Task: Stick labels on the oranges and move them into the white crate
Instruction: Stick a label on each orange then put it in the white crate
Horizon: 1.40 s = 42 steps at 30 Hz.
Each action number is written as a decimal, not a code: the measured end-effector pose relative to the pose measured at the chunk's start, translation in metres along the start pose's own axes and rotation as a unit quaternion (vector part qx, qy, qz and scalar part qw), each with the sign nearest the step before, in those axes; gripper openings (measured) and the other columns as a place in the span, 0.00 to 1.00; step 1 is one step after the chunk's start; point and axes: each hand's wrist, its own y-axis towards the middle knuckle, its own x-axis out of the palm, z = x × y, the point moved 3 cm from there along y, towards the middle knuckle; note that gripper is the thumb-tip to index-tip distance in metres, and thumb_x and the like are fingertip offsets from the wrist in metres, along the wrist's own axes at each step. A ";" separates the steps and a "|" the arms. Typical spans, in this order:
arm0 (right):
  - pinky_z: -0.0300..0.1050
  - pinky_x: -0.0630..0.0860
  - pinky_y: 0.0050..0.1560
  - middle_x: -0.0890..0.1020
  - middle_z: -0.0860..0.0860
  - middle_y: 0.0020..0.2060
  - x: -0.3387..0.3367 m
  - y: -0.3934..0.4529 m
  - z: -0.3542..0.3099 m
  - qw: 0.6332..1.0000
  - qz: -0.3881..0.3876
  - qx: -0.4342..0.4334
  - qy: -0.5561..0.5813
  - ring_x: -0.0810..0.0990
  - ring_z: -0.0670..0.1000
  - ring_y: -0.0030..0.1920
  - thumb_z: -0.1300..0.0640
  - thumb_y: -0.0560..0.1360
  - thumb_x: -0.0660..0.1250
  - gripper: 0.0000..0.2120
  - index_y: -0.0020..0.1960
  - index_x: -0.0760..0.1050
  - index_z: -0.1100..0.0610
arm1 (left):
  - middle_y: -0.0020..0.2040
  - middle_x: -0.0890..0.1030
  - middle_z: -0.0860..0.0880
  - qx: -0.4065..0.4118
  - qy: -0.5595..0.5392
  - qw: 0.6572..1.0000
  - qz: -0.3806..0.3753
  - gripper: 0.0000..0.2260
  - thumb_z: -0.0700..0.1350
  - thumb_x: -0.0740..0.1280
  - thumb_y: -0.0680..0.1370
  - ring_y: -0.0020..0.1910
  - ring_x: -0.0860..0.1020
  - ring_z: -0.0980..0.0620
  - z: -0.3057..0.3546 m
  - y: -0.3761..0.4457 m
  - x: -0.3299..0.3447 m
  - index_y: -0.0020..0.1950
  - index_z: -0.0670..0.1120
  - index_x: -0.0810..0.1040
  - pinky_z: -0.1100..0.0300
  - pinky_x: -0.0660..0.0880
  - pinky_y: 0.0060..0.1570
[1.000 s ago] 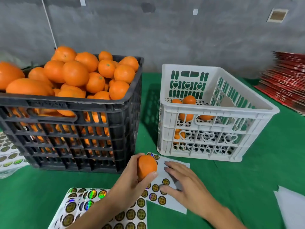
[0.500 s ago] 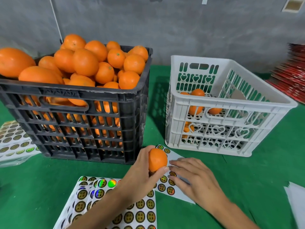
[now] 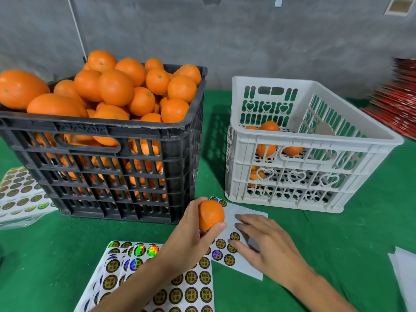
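Gripping an orange (image 3: 210, 214), left hand (image 3: 191, 237); right hand (image 3: 267, 242) flat on label sheet (image 3: 245, 264).

right hand (image 3: 267, 243) slid slightly back along the label sheet (image 3: 244, 224), fingers now spread flatter

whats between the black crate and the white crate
In the head view, only a bare strip of green table cover separates the black crate and the white crate; nothing stands there.

Round gold labels (image 3: 191, 277) on the sticker sheets (image 3: 157, 296) read 精选水果
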 end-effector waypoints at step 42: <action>0.47 0.75 0.66 0.82 0.42 0.63 0.007 0.001 -0.005 0.982 0.097 -0.162 0.007 0.78 0.45 0.63 0.48 0.81 0.69 0.08 0.57 0.84 0.48 | 0.63 0.68 0.70 0.014 0.001 1.000 0.004 0.28 0.74 0.62 0.76 0.59 0.76 0.65 -0.003 0.000 0.001 0.72 0.70 0.55 0.73 0.74 0.52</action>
